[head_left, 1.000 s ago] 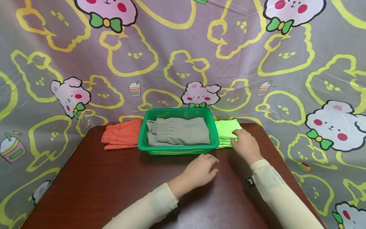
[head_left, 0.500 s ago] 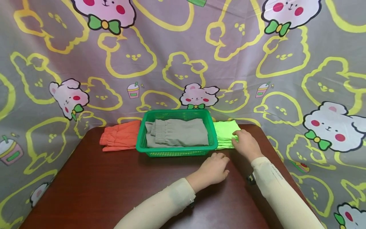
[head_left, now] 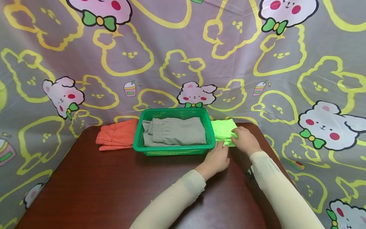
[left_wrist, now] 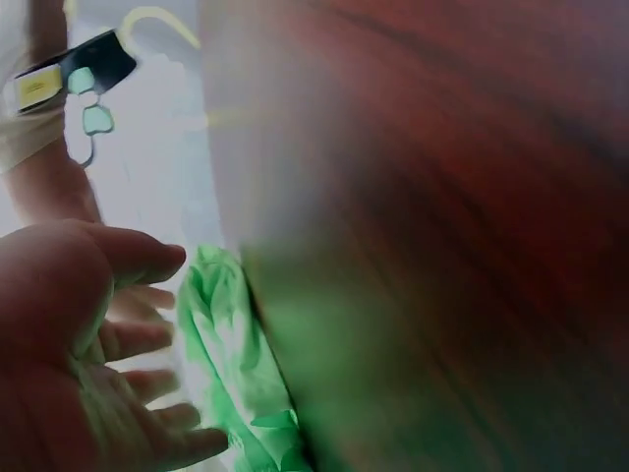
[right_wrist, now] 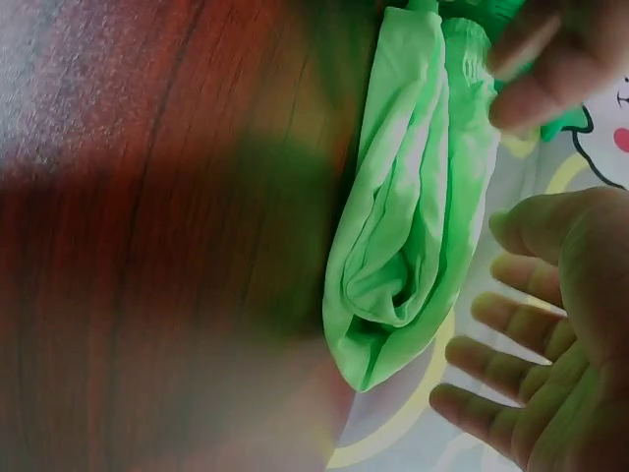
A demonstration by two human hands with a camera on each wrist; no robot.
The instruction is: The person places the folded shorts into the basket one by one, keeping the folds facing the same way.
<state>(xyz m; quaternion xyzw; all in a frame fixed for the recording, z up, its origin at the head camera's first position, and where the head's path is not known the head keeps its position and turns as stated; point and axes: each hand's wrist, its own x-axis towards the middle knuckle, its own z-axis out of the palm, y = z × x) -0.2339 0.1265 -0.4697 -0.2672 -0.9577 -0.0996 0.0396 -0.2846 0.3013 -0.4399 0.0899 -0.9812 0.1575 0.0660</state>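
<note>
A folded neon-green garment [head_left: 224, 128] lies on the table just right of the green basket [head_left: 174, 149]. My right hand [head_left: 245, 140] hovers at the garment's right side, its fingers spread in the right wrist view, where a gap shows between the fingers and the cloth [right_wrist: 408, 197]. My left hand [head_left: 216, 160] is at the garment's front left, close to the basket's corner. In the left wrist view its fingers are extended beside the green cloth [left_wrist: 241, 344]; whether they touch it I cannot tell. Folded grey elastic-waist pants [head_left: 177, 130] lie in the basket.
A folded orange garment [head_left: 117, 135] with a gathered waistband lies against the basket's left side. The dark red-brown table [head_left: 108, 184] extends in front. Behind it hangs a patterned cloth backdrop [head_left: 171, 38] with bears and rabbits.
My left hand has moved right and forward, to the front of the green garment. My right hand stays near the garment's right side. The basket and clothes lie as before.
</note>
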